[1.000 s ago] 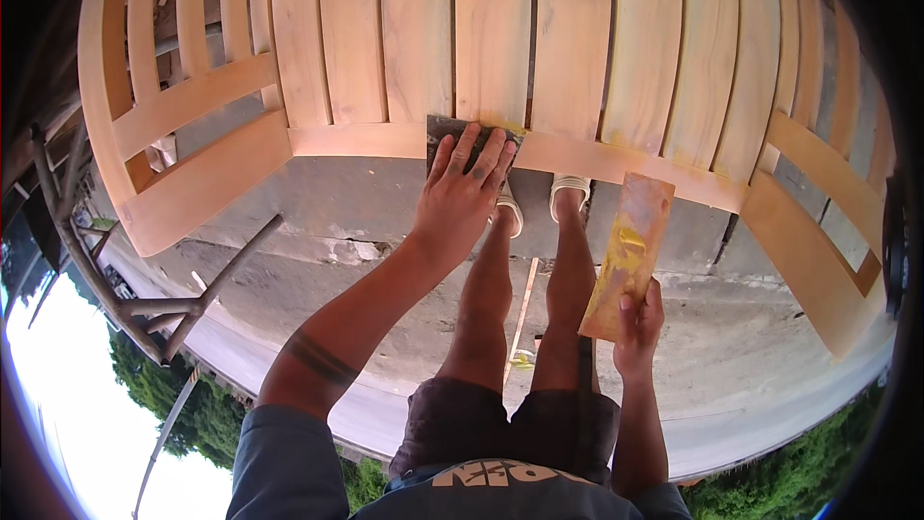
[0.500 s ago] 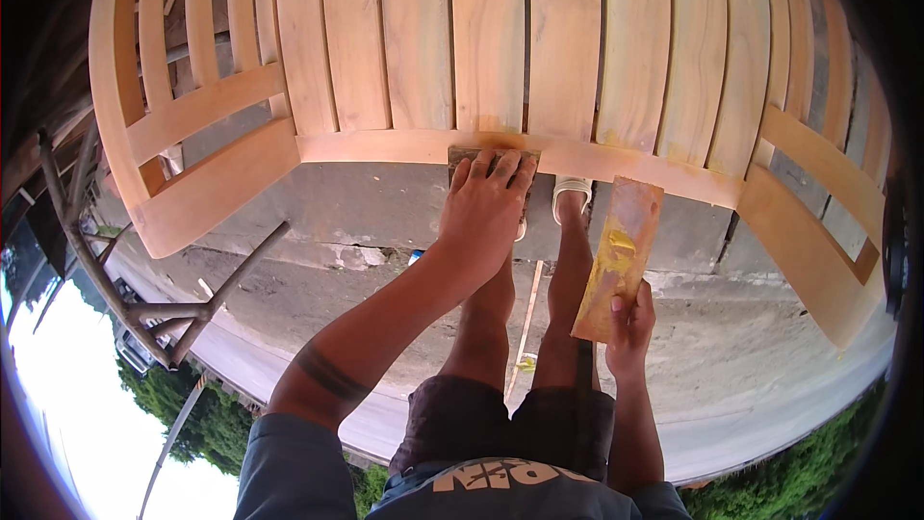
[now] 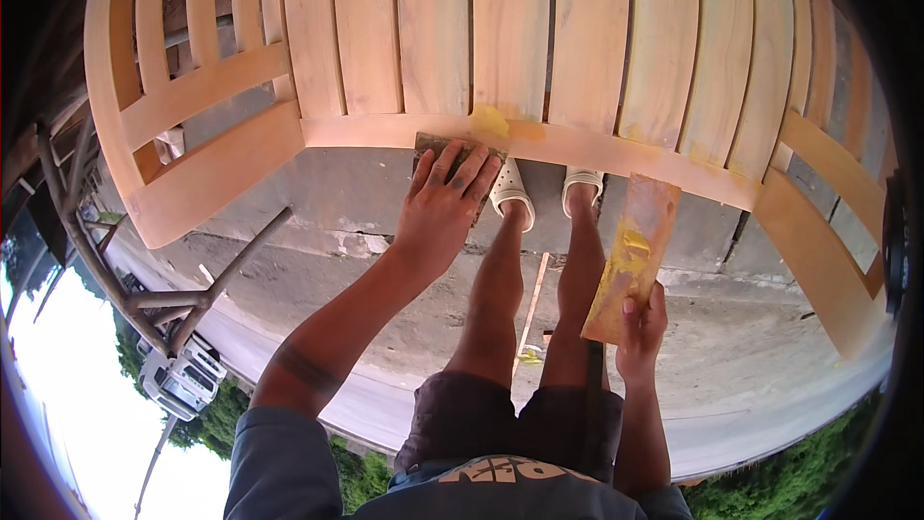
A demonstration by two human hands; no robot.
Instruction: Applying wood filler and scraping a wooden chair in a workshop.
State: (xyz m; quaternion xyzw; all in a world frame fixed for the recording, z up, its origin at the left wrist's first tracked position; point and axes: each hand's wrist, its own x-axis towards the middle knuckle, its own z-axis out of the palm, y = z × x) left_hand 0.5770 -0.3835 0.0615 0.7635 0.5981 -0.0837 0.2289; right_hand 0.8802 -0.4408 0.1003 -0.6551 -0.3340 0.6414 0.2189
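The dark plate (image 3: 424, 146) is held under the left hand's (image 3: 438, 212) extended fingers, just near and left of the yellow patch (image 3: 490, 122); rightward, the smeared board (image 3: 630, 255), lengthwise near-to-far, is gripped by the curled right hand (image 3: 641, 332).

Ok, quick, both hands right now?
Left hand: holding a dark scraper, thumb hidden.
Right hand: closed on a board smeared with yellow paste.

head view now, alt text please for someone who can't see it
A person's left hand holds a dark flat blade at the near rail of slatted wooden furniture, beside a yellow smear; the right hand holds a narrow board carrying yellow paste. Below, light clogs stand on grey ground.
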